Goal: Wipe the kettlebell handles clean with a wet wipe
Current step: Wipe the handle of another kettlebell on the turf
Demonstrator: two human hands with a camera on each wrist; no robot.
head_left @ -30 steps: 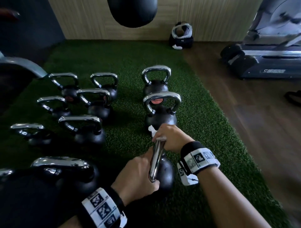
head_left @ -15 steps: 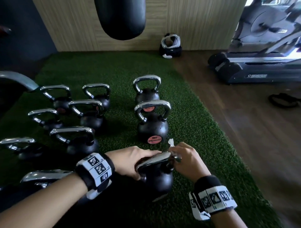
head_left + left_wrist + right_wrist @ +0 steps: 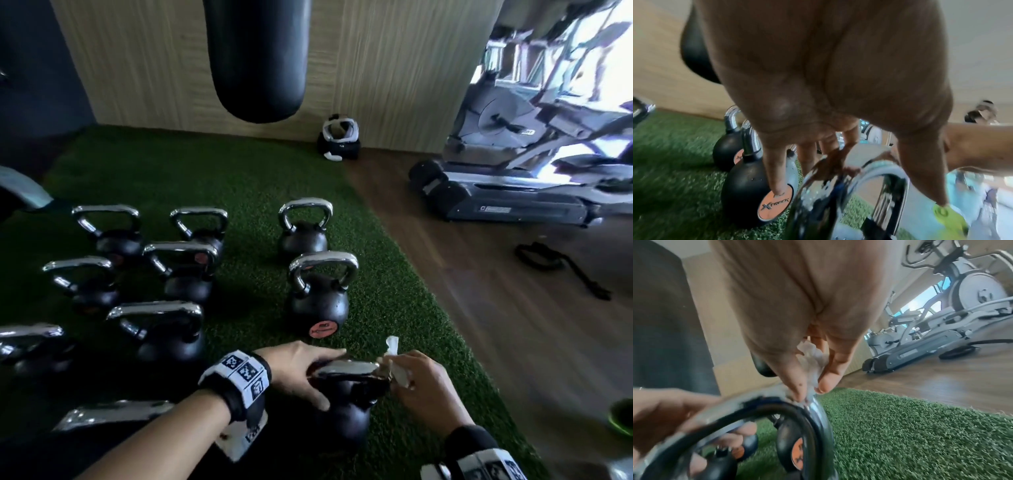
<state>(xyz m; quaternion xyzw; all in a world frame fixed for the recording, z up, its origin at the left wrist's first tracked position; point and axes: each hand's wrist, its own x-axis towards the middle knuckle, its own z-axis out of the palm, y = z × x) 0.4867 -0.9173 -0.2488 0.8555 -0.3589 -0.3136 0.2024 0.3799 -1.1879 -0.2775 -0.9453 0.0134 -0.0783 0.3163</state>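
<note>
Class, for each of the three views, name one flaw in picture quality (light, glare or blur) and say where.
Head view: window glare bleaches the machine at top right, while the left kettlebells lie in gloom. Left wrist view: the handle smears with motion blur under the left hand. Right wrist view: the wipe is soft, the near turf streaked.

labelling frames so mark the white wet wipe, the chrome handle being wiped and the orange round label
white wet wipe [image 3: 812,360]: right wrist view, crumpled middle
chrome kettlebell handle [image 3: 346,367]: head view, top bar
orange round label [image 3: 323,330]: head view, its centre
</note>
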